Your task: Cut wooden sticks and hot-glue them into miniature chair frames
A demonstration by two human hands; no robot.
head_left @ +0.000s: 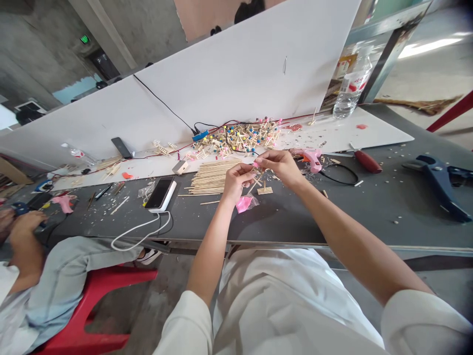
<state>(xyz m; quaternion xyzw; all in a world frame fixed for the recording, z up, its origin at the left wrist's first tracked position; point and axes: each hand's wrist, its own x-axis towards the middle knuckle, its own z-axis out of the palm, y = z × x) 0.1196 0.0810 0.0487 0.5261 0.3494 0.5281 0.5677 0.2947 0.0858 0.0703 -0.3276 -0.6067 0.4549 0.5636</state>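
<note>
Near the middle of the dark table, my left hand has its fingers closed on a small piece made of thin wooden sticks. My right hand pinches at the top of that piece, by a small pink bit, close to the left fingertips. Below the hands lies a pink item in clear plastic. A small wooden base with an upright peg stands just right of it. Left of my hands is a row of loose thin sticks.
Behind lies a heap of stick pieces with coloured balls. A pink glue gun, red-handled tool and blue cutter are at right; a phone on a white block is at left. Another person's hand shows far left.
</note>
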